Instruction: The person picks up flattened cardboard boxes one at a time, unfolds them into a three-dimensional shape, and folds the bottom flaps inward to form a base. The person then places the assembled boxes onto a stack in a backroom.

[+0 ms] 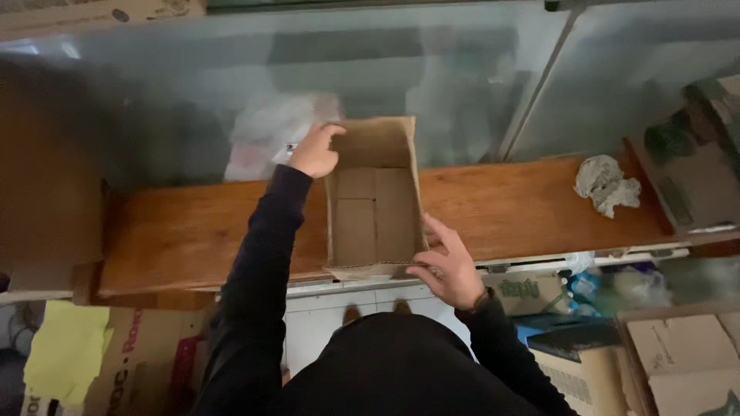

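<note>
An open cardboard box (375,204) sat on the wooden tabletop (193,231), its near end at the front edge and its far end reaching past the back edge toward the glass panel (432,85). The left hand (314,152) held the box's far left corner, fingers curled over the top of the wall. The right hand (449,266) gripped the near right corner, thumb along the near rim and fingers spread down the outside. The box looked empty, its bottom flaps showing, so it was probably light; the thin walls seemed likely to bend if squeezed mid-span, and the corners and folded rims looked like the stiffest places to hold. A crumpled piece of paper (607,185) lay well apart near the tabletop's right end. More boxes (682,354) stood on the floor below the front edge, and a yellow sheet (65,350) lay at lower left
</note>
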